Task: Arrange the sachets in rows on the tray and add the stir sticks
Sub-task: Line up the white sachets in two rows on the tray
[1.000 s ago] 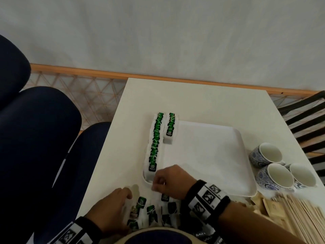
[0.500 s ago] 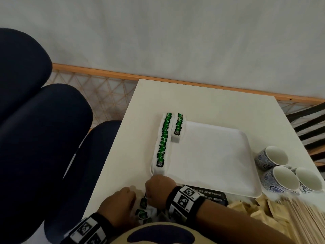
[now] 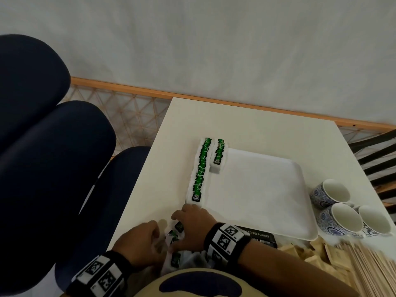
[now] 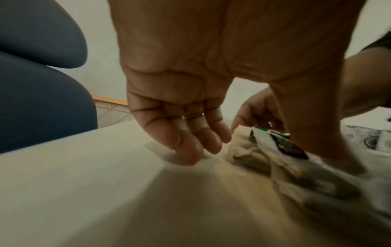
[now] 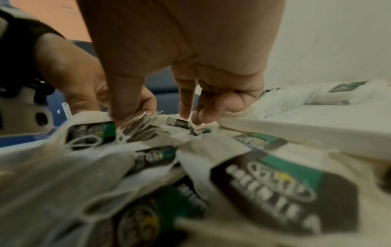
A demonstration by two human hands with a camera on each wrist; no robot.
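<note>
A white tray [image 3: 257, 189] carries a long row of green tea sachets [image 3: 200, 170] along its left edge and a short second row [image 3: 218, 155] beside it. A loose sachet pile [image 3: 175, 234] lies on the table in front of the tray's near left corner. My right hand [image 3: 190, 224] is down on that pile, thumb [image 5: 125, 103] and fingertips [image 5: 186, 108] dug in with sachets [image 5: 148, 125] pinched between them. My left hand [image 3: 139, 239] rests at the pile's left with relaxed fingers [image 4: 190, 147] touching the table. Wooden stir sticks [image 3: 368, 269] lie at the bottom right.
Three blue-patterned cups [image 3: 342, 213] stand right of the tray. A black coffee powder box [image 3: 257, 236] and brown paper sachets [image 3: 300, 254] lie along the tray's near edge. Dark blue chairs [image 3: 53, 168] stand left of the table.
My right hand has drawn back from the tray's near left corner onto the loose pile. The left hand has stayed beside the pile.
</note>
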